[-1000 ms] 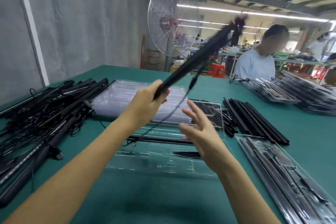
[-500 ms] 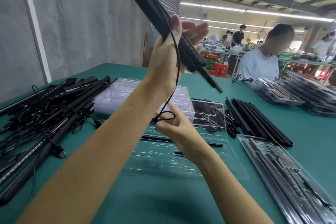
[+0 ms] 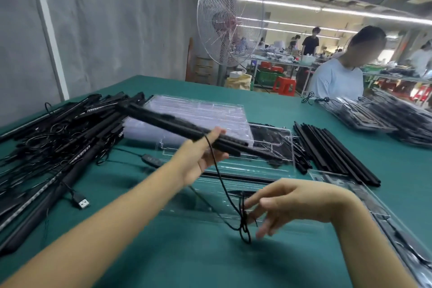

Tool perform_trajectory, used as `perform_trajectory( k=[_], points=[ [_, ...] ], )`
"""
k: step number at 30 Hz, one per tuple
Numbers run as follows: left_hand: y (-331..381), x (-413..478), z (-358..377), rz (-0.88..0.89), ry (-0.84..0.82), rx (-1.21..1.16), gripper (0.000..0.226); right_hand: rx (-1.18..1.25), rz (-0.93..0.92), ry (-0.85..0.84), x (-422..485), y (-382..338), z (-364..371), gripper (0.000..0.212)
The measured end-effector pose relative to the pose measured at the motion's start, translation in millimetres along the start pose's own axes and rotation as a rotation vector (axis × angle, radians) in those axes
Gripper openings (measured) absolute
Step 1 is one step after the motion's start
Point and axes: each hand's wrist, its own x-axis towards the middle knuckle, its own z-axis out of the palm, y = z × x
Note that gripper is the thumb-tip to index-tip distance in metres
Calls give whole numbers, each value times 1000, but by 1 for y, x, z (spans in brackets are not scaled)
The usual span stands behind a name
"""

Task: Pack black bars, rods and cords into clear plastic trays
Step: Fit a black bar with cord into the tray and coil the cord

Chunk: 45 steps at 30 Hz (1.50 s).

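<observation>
A black bar (image 3: pixel 163 120) is held in the air above the desk (image 3: pixel 268 105), near its middle. Its long axis is nearly level: the far end points up and left, over the pile of black bars and cords (image 3: pixel 58 147), and the near end points down and right, over an open clear tray (image 3: pixel 275 138). It is gripped by the left hand (image 3: pixel 201 159), whose fingers (image 3: pixel 217 156) are curled under it with the thumb on top.

A thin black cord (image 3: pixel 219 177) hangs from the bar at the left hand and runs down to the right hand (image 3: pixel 299 201). There its bunched end is pinched between thumb and forefinger, the other fingers being loosely spread; this part is blurred.

Another clear tray (image 3: pixel 187 196) lies on the desk below both hands. A stack of clear trays (image 3: pixel 198 112) is seen behind the bar, loose black rods (image 3: pixel 332 152) to the right, and filled trays (image 3: pixel 374 119) beyond them. A USB plug (image 3: pixel 83 203) lies by the pile. A standing fan (image 3: pixel 229 21) and a person in a pale shirt (image 3: pixel 336 77) are seen past the desk.
</observation>
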Motion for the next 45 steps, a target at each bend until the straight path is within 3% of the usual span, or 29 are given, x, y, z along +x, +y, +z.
perform_trajectory(
  k=[4,7,10,14,16,17,19,21,22,23,26,29,32,37,38,41,45],
  points=[
    [-36,-2,-2,-92,6,-29,45,-78,172,527,-4,17,-22,12],
    [-49,0,3,-94,-32,-80,29,140,89,744,-3,19,-26,21],
    [-57,3,7,-92,-92,-29,21,-160,-12,776,2,14,-26,31],
    [-62,6,16,-64,-137,91,20,-531,-25,658,22,0,-12,36],
    [-61,5,19,-57,-150,189,27,-650,-38,600,33,-3,-5,27],
    [-57,3,19,-50,-156,305,37,-664,-64,601,37,-3,-4,20],
    [-47,-2,6,40,-191,768,58,-641,-127,649,37,-1,-7,21],
    [-34,-8,-18,258,-260,1303,52,-647,-159,715,33,1,-15,24],
    [-29,-12,-31,332,-305,1448,44,-655,-164,744,31,2,-17,24],
    [-23,-17,-43,370,-357,1509,41,-648,-165,770,30,4,-20,23],
    [-17,-32,-74,501,-469,1782,57,-569,-176,840,33,10,-25,20],
    [-11,-45,-99,629,-433,1940,60,-512,-213,894,37,14,-27,17],
    [3,-52,-128,518,-320,1966,58,-445,-244,912,39,17,-29,18],
    [45,-67,-175,-106,-180,1713,42,-435,-293,978,41,25,-33,17],
    [50,-69,-179,-150,-142,1695,37,-444,-312,1009,42,26,-32,17],
    [58,-66,-176,71,65,1608,15,-514,-386,1100,46,26,-25,20],
    [60,-47,-130,225,224,985,16,-576,-506,1165,49,23,-17,25]
  ],
)
